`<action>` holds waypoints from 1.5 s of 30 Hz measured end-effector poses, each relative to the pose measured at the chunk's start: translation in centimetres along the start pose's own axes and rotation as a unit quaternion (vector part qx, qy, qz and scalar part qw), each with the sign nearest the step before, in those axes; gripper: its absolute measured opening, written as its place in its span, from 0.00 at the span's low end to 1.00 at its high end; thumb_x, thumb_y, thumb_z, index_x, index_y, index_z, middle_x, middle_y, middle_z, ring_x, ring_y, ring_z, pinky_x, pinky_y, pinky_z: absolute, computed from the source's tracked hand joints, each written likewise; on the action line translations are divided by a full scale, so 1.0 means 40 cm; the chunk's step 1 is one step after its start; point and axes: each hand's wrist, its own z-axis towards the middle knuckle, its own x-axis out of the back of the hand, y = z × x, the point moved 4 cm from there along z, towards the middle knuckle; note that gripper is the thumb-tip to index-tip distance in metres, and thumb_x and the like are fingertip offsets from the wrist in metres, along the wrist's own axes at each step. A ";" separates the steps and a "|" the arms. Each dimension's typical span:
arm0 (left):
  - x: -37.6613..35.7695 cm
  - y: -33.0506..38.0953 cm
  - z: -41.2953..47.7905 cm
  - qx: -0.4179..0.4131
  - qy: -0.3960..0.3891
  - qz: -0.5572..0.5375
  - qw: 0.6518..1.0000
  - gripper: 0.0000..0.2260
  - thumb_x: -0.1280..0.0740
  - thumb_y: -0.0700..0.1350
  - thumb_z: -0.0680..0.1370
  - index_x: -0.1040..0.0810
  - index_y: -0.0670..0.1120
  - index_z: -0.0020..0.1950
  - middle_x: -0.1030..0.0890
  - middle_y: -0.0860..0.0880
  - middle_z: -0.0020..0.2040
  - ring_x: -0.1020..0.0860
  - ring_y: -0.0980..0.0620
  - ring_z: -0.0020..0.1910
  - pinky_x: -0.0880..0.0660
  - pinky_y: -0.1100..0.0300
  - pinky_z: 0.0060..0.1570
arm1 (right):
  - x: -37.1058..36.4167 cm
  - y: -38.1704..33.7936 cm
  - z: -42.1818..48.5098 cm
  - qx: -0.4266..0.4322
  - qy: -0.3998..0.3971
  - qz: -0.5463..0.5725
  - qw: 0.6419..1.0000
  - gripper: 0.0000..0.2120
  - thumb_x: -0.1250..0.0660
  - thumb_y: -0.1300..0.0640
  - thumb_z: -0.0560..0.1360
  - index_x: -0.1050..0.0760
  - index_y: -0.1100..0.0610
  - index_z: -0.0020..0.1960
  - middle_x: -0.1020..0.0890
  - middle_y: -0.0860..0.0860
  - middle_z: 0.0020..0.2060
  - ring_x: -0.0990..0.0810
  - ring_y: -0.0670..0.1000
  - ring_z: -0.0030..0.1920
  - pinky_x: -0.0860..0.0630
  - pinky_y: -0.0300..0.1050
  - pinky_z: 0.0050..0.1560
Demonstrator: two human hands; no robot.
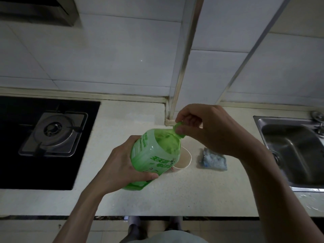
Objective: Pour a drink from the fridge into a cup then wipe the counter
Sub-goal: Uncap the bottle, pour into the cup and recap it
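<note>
A green plastic drink bottle (154, 155) is held tilted above the counter, its neck pointing up and to the right. My left hand (121, 165) grips its lower body. My right hand (206, 128) pinches the green cap (179, 129) at the bottle's mouth. Behind and just right of the bottle a pale paper cup (185, 159) stands on the light counter (157, 199), partly hidden by the bottle. A blue-white cloth (213, 160) lies bunched on the counter to the right of the cup.
A black gas hob (47, 137) with a steel burner fills the counter's left. A steel sink (294, 151) is set in at the right. White wall tiles rise behind, with a metal corner post (182, 67). My feet show below the counter edge.
</note>
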 end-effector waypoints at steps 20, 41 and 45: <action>0.008 -0.016 0.005 0.008 -0.006 0.012 1.000 0.35 0.18 0.56 0.56 0.31 0.63 0.57 0.21 0.63 0.49 0.24 0.68 0.49 0.27 0.74 0.40 | -0.017 0.008 0.003 0.021 -0.050 0.028 0.998 0.27 0.35 0.43 0.71 0.30 0.49 0.68 0.25 0.46 0.61 0.22 0.42 0.53 0.21 0.39 0.48; 0.001 -0.024 0.004 0.014 -0.010 0.002 1.000 0.34 0.18 0.55 0.56 0.30 0.62 0.57 0.21 0.64 0.48 0.23 0.68 0.48 0.27 0.75 0.41 | 0.001 0.026 -0.013 0.030 0.028 0.077 0.996 0.07 0.34 0.54 0.73 0.24 0.47 0.51 0.22 0.39 0.46 0.20 0.41 0.45 0.22 0.34 0.47; -0.004 -0.036 0.007 0.023 -0.007 0.015 1.000 0.35 0.17 0.55 0.55 0.31 0.61 0.57 0.21 0.62 0.48 0.23 0.67 0.48 0.27 0.73 0.40 | -0.004 0.077 -0.029 -0.021 0.108 0.097 0.989 0.11 0.30 0.59 0.74 0.22 0.53 0.56 0.22 0.38 0.40 0.20 0.42 0.37 0.22 0.32 0.40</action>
